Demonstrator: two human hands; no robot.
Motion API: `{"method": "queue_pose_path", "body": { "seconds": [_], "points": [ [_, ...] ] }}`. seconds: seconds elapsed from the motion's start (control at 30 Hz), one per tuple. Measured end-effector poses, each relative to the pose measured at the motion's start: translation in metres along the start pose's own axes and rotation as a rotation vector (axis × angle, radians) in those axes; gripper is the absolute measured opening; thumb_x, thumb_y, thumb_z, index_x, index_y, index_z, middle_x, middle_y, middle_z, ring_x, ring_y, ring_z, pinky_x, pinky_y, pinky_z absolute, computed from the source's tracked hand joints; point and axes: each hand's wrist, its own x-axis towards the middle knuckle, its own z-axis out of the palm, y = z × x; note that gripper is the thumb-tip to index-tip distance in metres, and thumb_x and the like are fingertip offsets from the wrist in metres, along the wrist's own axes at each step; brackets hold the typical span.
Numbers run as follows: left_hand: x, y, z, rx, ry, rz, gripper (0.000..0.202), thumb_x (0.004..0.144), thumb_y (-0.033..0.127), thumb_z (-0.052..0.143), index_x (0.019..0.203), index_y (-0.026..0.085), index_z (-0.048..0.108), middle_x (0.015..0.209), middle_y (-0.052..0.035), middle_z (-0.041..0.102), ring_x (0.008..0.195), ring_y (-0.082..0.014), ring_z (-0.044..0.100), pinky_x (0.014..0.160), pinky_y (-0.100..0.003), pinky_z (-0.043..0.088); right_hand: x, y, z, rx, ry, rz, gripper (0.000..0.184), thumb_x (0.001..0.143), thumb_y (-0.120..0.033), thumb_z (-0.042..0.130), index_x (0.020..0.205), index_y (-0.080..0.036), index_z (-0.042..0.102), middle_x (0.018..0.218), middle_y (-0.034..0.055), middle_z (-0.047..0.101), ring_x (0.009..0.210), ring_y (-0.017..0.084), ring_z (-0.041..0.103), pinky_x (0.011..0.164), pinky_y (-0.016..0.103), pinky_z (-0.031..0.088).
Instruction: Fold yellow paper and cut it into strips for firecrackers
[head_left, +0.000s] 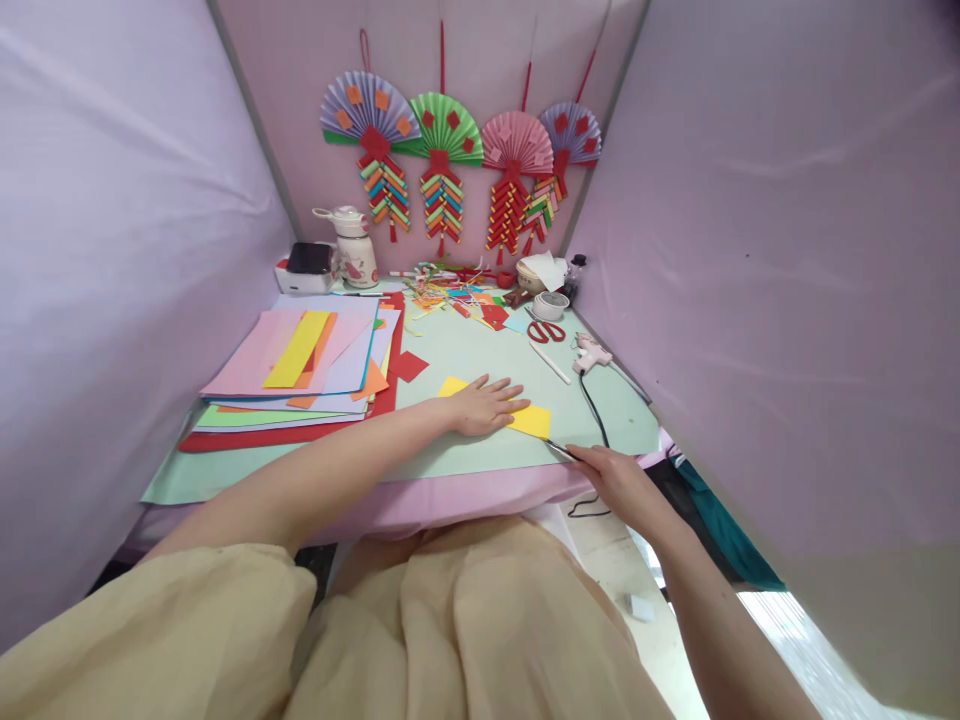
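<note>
My left hand point(484, 404) lies flat, fingers spread, on a yellow paper strip point(534, 420) that rests on the pale green mat point(480, 350). My right hand point(616, 478) is at the mat's near right edge, fingers closed around a thin dark tool point(561, 449) whose tip points toward the yellow strip's near corner. I cannot make out what kind of tool it is.
A stack of coloured paper sheets point(300, 365) lies at the left. Red scissors point(546, 331), a tape roll point(551, 305), a white stick point(550, 362), a glue gun point(592, 352) with black cord, and paper scraps point(450, 295) sit farther back. Paper fans point(442, 130) hang on the wall.
</note>
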Motion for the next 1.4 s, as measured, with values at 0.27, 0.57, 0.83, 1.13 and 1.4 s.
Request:
{"method": "queue_pose_path", "body": {
  "seconds": [0.27,0.57,0.83,1.13,1.4],
  "points": [
    [0.001,-0.001,0.002,-0.048,0.029,0.001,0.054,0.095,0.045,0.024,0.147,0.032,0.026,0.156,-0.0005,0.015,0.144,-0.0248,0.008,0.113,-0.053,0.003,-0.006,0.0,0.001,-0.038,-0.013,0.016,0.037,0.094,-0.029,0.039,0.124,-0.024,0.058,0.095,0.007,0.069,0.086,0.02,0.065,0.074,0.028,0.047],
    [0.002,-0.003,0.004,-0.046,0.034,0.0,0.053,0.095,0.046,0.025,0.147,0.033,0.026,0.156,-0.0003,0.016,0.144,-0.0253,0.009,0.113,-0.054,0.003,0.004,-0.023,0.016,-0.138,0.035,0.064,0.035,0.095,-0.025,0.036,0.123,-0.019,0.057,0.103,0.011,0.067,0.094,0.022,0.064,0.076,0.029,0.045],
    [0.002,-0.003,0.004,-0.06,0.026,-0.002,0.053,0.095,0.046,0.025,0.147,0.032,0.027,0.156,-0.001,0.015,0.144,-0.0252,0.008,0.113,-0.054,0.003,0.002,-0.029,0.017,-0.202,0.016,0.062,0.031,0.096,-0.025,0.037,0.12,-0.019,0.056,0.1,0.0102,0.067,0.088,0.022,0.065,0.068,0.027,0.042],
    [0.002,-0.004,0.004,-0.037,0.006,0.003,0.055,0.095,0.046,0.022,0.148,0.031,0.023,0.157,-0.001,0.013,0.144,-0.0254,0.006,0.113,-0.054,0.003,0.007,-0.043,0.017,-0.251,-0.007,0.088,0.02,0.095,-0.025,0.039,0.101,-0.018,0.057,0.094,0.01,0.068,0.081,0.022,0.065,0.06,0.027,0.035],
    [0.001,-0.002,0.0,-0.075,-0.009,-0.014,0.053,0.095,0.043,0.021,0.147,0.031,0.025,0.157,-0.001,0.014,0.144,-0.0245,0.007,0.113,-0.053,0.002,0.007,-0.05,0.015,-0.141,0.01,0.1,0.021,0.094,-0.027,0.04,0.102,-0.019,0.058,0.096,0.0091,0.069,0.087,0.024,0.065,0.067,0.029,0.04]
  ]
}}
